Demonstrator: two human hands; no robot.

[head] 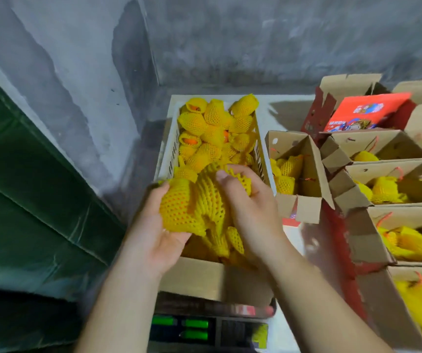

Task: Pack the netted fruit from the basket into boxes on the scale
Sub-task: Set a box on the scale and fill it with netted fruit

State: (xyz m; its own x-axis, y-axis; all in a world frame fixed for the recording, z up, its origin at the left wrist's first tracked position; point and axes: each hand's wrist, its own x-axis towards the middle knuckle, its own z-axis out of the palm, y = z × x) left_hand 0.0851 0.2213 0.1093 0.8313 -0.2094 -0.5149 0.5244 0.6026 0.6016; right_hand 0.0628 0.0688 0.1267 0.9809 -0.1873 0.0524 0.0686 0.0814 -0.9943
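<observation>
A pale plastic basket point(167, 146) at the centre holds several fruits in yellow foam netting point(212, 131). In front of it a cardboard box point(199, 278) stands on the scale point(205, 329), with netted fruit inside. My left hand point(154, 233) grips a netted fruit point(179, 210) over the box's left side. My right hand point(250, 207) grips another netted fruit point(240, 178) at the basket's near edge, above the box.
Several open cardboard boxes point(314, 159) with netted fruit stand in a row at the right, and a red printed box point(365, 113) lies behind them. A dark green wall panel point(26, 187) is at the left, a grey concrete wall behind.
</observation>
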